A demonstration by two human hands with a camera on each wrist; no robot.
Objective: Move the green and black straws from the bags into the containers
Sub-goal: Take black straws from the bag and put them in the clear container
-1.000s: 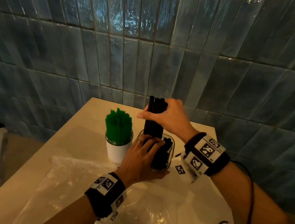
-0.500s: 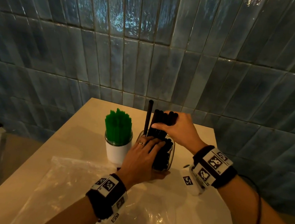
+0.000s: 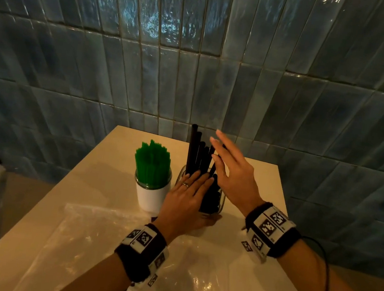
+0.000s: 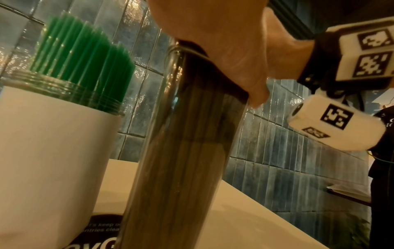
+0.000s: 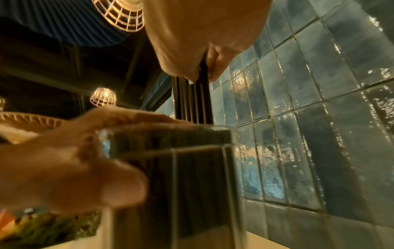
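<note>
Black straws (image 3: 198,155) stand in a clear glass container (image 3: 216,205) at the middle of the table, their tops at uneven heights. My left hand (image 3: 187,193) holds that container, fingers laid over its near rim and thumb round its lower right side. To the right of the straws, my right hand (image 3: 220,156) is open, its straight fingers against them. Green straws (image 3: 153,160) fill a white-sleeved jar (image 3: 152,195) just left. The right wrist view shows the black straws (image 5: 192,101) rising from the container (image 5: 181,176).
Two crumpled clear plastic bags (image 3: 92,237) (image 3: 195,286) lie flat on the cream table (image 3: 261,185) in front of the containers. A blue tiled wall (image 3: 196,61) stands right behind the table. The table's left edge drops off to a lower surface.
My right hand lowered the bundle of black straws into the glass container, let go and opened its fingers. The left hand stayed on the container.
</note>
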